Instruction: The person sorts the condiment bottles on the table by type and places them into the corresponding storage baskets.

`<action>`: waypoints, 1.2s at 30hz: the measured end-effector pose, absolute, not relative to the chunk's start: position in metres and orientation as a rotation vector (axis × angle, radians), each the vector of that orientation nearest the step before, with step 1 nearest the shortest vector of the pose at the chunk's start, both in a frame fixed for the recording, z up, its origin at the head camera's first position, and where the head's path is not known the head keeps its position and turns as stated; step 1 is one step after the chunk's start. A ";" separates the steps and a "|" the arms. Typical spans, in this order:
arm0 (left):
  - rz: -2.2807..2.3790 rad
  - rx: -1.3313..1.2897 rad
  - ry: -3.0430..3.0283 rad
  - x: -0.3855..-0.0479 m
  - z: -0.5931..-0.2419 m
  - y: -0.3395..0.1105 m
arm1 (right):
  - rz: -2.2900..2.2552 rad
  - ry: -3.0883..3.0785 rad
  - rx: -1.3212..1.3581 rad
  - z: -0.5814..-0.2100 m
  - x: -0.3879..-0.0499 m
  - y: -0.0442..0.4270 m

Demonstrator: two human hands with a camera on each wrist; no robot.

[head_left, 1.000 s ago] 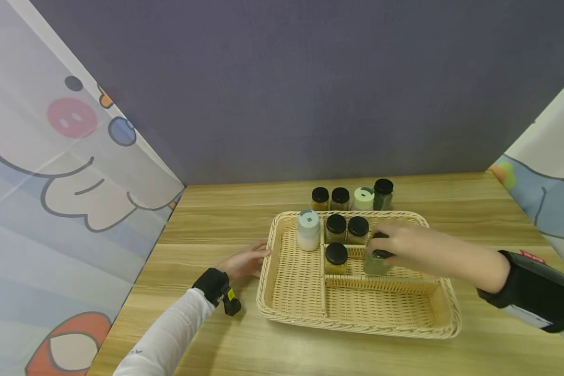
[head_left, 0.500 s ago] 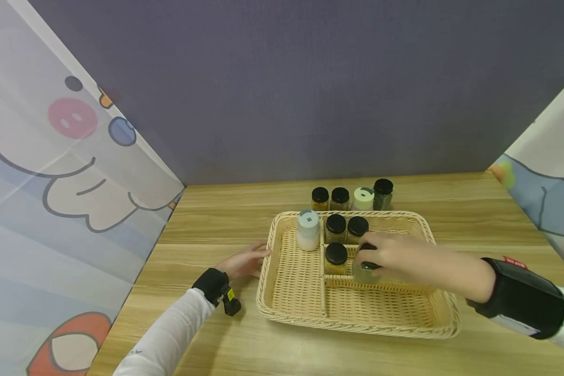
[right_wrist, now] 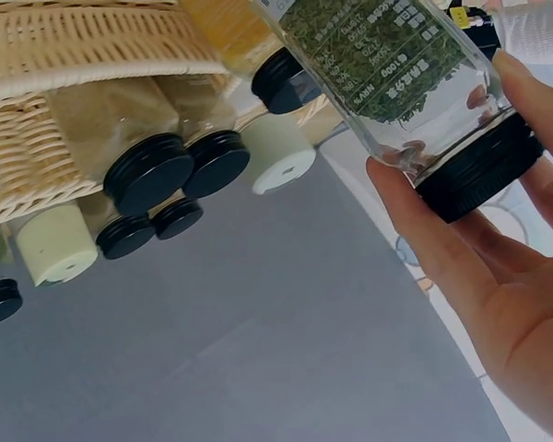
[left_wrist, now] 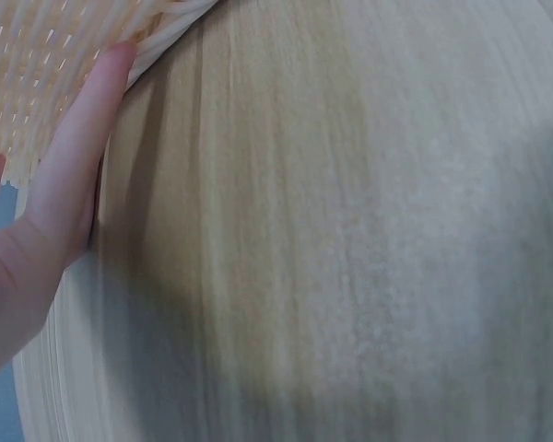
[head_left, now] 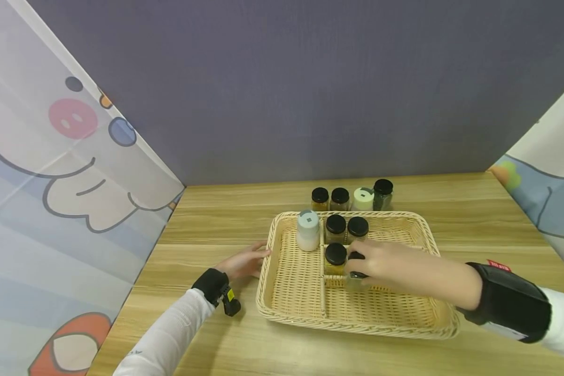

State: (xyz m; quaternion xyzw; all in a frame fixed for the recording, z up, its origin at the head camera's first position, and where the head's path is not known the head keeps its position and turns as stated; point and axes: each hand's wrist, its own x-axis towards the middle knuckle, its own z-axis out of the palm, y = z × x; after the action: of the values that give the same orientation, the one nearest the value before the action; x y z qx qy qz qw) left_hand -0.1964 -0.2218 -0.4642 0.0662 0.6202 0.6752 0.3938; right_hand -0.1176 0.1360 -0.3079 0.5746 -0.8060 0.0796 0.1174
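My right hand point(head_left: 390, 262) grips a clear spice jar point(right_wrist: 378, 69) of dried green herbs around its black lid. In the head view it is over the wicker basket point(head_left: 380, 309), just right of a jar of yellow powder point(head_left: 336, 259). Whether the herb jar touches the basket floor cannot be made out. Two black-lidded jars, a left one point(head_left: 336, 230) and a right one point(head_left: 357, 228), stand behind in the same basket. At the basket's left wall rests my left hand point(head_left: 241, 262), its extended finger against the wicker in the left wrist view.
A white-capped jar point(head_left: 307, 230) stands in the basket's left compartment. Behind the basket, several more jars line up on the wooden table point(head_left: 225, 214), among them one with a cream lid point(head_left: 363, 199). A dark panel point(head_left: 286, 104) rises at the back.
My right hand has carried the herb jar leftward and a little toward the front, close to the yellow-powder jar. The left hand and the basket have stayed in place.
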 end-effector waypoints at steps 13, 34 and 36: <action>1.708 0.140 1.602 -0.195 -0.462 -0.221 | 0.171 -2.361 1.731 -0.316 -0.110 0.121; 1.699 0.135 1.613 -0.192 -0.454 -0.218 | 0.156 -2.293 1.764 -0.342 -0.107 0.104; 1.693 0.143 1.610 -0.190 -0.450 -0.217 | 0.149 -2.285 1.768 -0.344 -0.107 0.103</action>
State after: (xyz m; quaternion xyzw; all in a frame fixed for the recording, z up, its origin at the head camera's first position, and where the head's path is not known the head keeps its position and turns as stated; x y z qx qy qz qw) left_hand -0.1904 -0.2172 -0.4501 0.0562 0.6334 0.6662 0.3897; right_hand -0.1070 0.1032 -0.3445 0.6063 -0.7838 0.0513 0.1240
